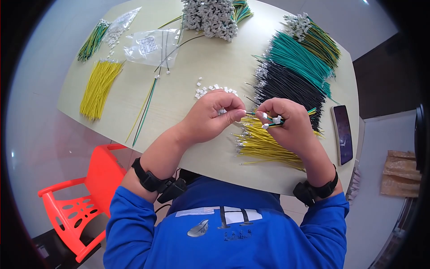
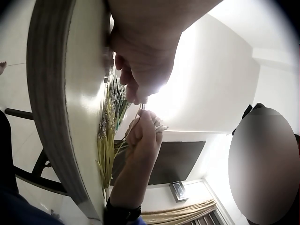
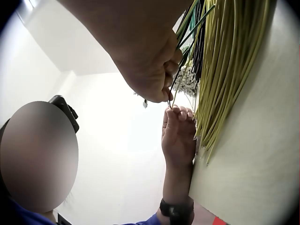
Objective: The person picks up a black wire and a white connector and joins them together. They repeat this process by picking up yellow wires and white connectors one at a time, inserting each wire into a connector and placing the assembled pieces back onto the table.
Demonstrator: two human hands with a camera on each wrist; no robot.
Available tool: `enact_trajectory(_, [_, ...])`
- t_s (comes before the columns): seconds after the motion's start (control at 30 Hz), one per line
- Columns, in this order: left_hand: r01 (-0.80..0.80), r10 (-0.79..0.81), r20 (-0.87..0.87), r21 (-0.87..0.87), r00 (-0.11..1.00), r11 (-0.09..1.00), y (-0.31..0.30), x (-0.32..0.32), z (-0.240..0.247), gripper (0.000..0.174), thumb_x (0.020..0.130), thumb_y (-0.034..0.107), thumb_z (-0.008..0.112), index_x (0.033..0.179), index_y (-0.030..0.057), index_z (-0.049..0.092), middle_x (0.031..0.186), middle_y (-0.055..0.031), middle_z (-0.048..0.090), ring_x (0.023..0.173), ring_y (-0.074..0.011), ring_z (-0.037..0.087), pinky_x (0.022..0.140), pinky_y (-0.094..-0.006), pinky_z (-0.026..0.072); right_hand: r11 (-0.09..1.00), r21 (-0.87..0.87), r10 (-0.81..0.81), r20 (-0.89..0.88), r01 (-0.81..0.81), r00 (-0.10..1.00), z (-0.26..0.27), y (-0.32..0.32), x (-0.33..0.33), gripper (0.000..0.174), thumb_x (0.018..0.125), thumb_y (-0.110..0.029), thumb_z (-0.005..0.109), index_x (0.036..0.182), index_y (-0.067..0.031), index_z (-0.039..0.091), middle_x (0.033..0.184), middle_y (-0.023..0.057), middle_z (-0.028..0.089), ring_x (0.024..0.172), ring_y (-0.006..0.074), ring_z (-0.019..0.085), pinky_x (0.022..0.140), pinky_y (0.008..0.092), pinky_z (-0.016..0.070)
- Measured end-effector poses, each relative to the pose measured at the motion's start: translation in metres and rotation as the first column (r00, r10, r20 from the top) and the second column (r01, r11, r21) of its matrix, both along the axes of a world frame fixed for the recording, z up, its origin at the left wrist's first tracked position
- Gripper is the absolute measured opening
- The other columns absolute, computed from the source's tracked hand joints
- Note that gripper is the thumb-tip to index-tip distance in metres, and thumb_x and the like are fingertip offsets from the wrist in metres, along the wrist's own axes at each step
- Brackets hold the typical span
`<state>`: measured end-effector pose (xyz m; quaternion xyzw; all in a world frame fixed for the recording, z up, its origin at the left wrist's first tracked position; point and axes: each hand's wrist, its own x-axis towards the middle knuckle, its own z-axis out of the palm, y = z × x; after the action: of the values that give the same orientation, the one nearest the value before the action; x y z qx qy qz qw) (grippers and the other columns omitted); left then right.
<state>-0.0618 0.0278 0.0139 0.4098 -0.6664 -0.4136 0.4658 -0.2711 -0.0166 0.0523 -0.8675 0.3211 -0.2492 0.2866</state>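
Observation:
My left hand (image 1: 210, 114) pinches a small white connector housing (image 1: 244, 111) between thumb and forefinger. Facing it, my right hand (image 1: 292, 127) grips several green and yellow wires, with white connectors (image 1: 277, 120) sticking out past its fingers. Thin wires (image 3: 173, 96) span the short gap between both sets of fingertips in the right wrist view. Loose white housings (image 1: 202, 92) lie on the table just beyond the left hand. Under the right hand spreads a bundle of yellow wires (image 1: 264, 145), and black wires (image 1: 291, 87) lie right behind it.
Green wires (image 1: 300, 56) and finished-looking harnesses (image 1: 309, 31) lie at the back right. A heap of white-connector harnesses (image 1: 208, 18) sits at the back. Yellow wires (image 1: 101, 89), a plastic bag (image 1: 152, 47) and a single harness (image 1: 145, 110) are leftward. A phone (image 1: 342, 134) lies at the right edge; a red chair (image 1: 101, 179) stands left.

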Motion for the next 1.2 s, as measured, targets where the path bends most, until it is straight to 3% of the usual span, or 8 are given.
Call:
enact_trajectory(0.1, [0.012,-0.008,-0.057,0.061,0.998,0.998,0.000,-0.001,0.000,0.011,0.084,0.013,0.066,0.084,0.0025,0.062,0.068,-0.0039,0.060,0.065,-0.0136,0.055,0.062,-0.0277,0.0441,1.000,0.012,-0.014,0.005,0.014,1.000,0.001,0.001,0.001,0.021,0.065,-0.004,0.068,0.085,-0.0090,0.062,0.075,0.0060,0.062,0.069,0.0234,0.061,0.061,0.0314,0.0481])
enact_trajectory(0.2, [0.016,-0.004,-0.104,0.107,0.995,0.994,0.002,-0.001,0.000,0.011,0.085,0.012,0.065,0.085,0.0019,0.062,0.069,-0.0042,0.059,0.065,-0.0134,0.055,0.063,-0.0277,0.0443,1.000,0.027,-0.007,0.020,0.007,1.000,0.002,0.003,0.003,0.015,0.069,0.004,0.065,0.083,-0.0021,0.062,0.075,0.0048,0.061,0.065,0.0134,0.055,0.061,0.0251,0.0445])
enact_trajectory(0.23, [0.014,-0.003,-0.105,0.109,0.995,0.994,0.002,0.000,0.000,0.011,0.085,0.012,0.065,0.085,0.0019,0.062,0.069,-0.0042,0.059,0.065,-0.0134,0.055,0.063,-0.0277,0.0443,1.000,0.029,-0.006,0.020,0.005,1.000,0.001,0.003,0.003,0.015,0.069,0.004,0.065,0.083,-0.0021,0.062,0.075,0.0048,0.061,0.065,0.0134,0.055,0.061,0.0251,0.0445])
enact_trajectory(0.33, [0.082,-0.084,0.010,0.120,0.996,0.989,0.001,0.005,-0.001,0.008,0.090,0.007,0.059,0.092,-0.0009,0.059,0.090,-0.0055,0.054,0.080,-0.0100,0.057,0.070,-0.0236,0.0478,1.000,0.014,-0.005,0.011,0.005,1.000,-0.001,0.002,0.003,0.015,0.069,0.004,0.064,0.083,-0.0017,0.062,0.074,0.0049,0.061,0.065,0.0132,0.055,0.061,0.0248,0.0446])
enact_trajectory(0.9, [0.080,-0.080,-0.003,0.126,0.997,0.989,0.000,0.005,-0.001,0.009,0.089,0.007,0.060,0.092,-0.0008,0.059,0.092,-0.0052,0.054,0.081,-0.0102,0.057,0.070,-0.0239,0.0481,0.998,-0.054,-0.018,0.055,0.021,0.998,-0.007,0.008,0.008,0.018,0.065,0.006,0.064,0.080,-0.0024,0.060,0.072,0.0052,0.060,0.063,0.0152,0.056,0.059,0.0255,0.0453])
enact_trajectory(1.0, [0.037,-0.043,0.102,0.055,0.994,0.998,0.000,0.004,0.001,0.009,0.088,0.009,0.062,0.090,-0.0001,0.060,0.089,-0.0050,0.055,0.079,-0.0100,0.055,0.067,-0.0237,0.0466,0.985,-0.170,0.003,0.091,0.012,0.996,-0.008,0.007,0.009,0.021,0.061,0.006,0.064,0.080,-0.0028,0.060,0.071,0.0058,0.059,0.062,0.0186,0.057,0.058,0.0273,0.0456])
enact_trajectory(1.2, [0.036,-0.029,0.140,-0.044,0.990,0.998,-0.002,0.004,0.002,0.008,0.085,0.009,0.065,0.087,0.0024,0.061,0.081,-0.0039,0.057,0.075,-0.0125,0.053,0.066,-0.0254,0.0429,0.991,-0.135,0.010,0.057,-0.002,0.998,-0.008,0.008,0.009,0.025,0.059,0.008,0.061,0.082,-0.0032,0.060,0.075,0.0066,0.060,0.066,0.0218,0.058,0.060,0.0290,0.0463])
